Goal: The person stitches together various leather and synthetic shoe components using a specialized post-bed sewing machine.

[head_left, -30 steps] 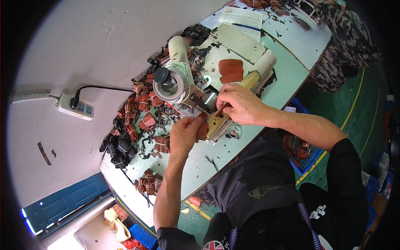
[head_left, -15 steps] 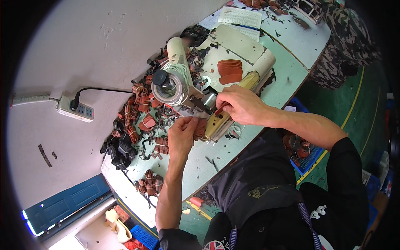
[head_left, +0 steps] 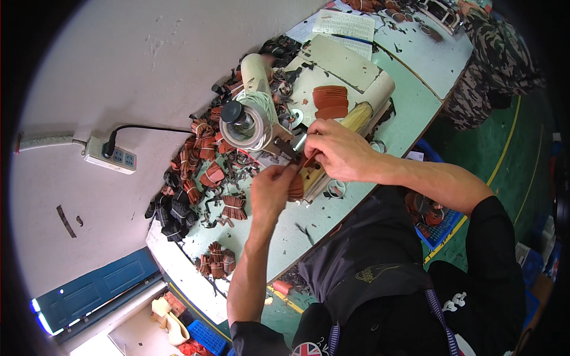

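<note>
My right hand is closed in a pinch on a thin reddish-brown leather piece, in front of the roller of a small cream machine. My left hand is closed too, its thumb and fingertips at the near end of the same piece. Right beside the left fingers, several brown leather pieces lie at the end of the machine's yellowish front ledge. A fanned stack of brown leather pieces rests on the machine's top. The left fingertips are partly hidden.
Tied brown leather bundles, black bundles and scraps crowd the table's wall side. A lamp-like round fixture wound with pale cord stands behind my hands. A power strip is on the wall. Another person's camouflage sleeve shows at far right.
My left hand has moved right and slightly up, bringing its fingertips to the leather piece in my right hand. The right hand has shifted only slightly. The whole view has moved a little.
</note>
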The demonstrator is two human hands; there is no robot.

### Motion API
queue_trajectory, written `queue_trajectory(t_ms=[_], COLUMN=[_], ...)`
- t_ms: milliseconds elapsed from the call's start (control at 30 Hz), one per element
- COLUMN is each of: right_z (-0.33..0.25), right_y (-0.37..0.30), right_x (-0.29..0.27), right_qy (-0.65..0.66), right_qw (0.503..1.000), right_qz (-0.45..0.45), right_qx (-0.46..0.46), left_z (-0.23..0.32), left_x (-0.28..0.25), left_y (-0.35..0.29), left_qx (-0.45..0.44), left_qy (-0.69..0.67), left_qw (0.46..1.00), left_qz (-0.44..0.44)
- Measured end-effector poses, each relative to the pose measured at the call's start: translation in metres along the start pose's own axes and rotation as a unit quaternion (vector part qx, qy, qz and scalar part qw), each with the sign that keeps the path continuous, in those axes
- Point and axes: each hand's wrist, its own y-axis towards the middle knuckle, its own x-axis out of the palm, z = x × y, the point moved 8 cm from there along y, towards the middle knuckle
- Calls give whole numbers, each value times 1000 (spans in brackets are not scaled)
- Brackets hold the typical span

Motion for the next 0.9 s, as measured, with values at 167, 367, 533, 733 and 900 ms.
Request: queue_trajectory(t_ms=[167, 367, 533, 733, 900], right_z=[-11, 7, 1, -10, 3], right_y=[2, -2, -2, 1, -3], right_x=[0, -3, 3, 0, -6], right_qy=[-80, 6, 20, -61, -4], right_qw=[997, 999, 999, 997, 999], right_qz=[-11, -23, -32, -35, -24], right_qx=[-14, 41, 7, 8, 25], left_z=[-7, -24, -7, -4, -19], left_x=[-1, -11, -2, 3, -8], left_y=[1, -3, 1, -5, -4], left_qx=[12, -18, -28, 11, -2], left_qy=[-81, -128, -67, -268, -164], left_qw=[994, 989, 997, 960, 985], left_qz=[-78, -73, -26, -81, -61])
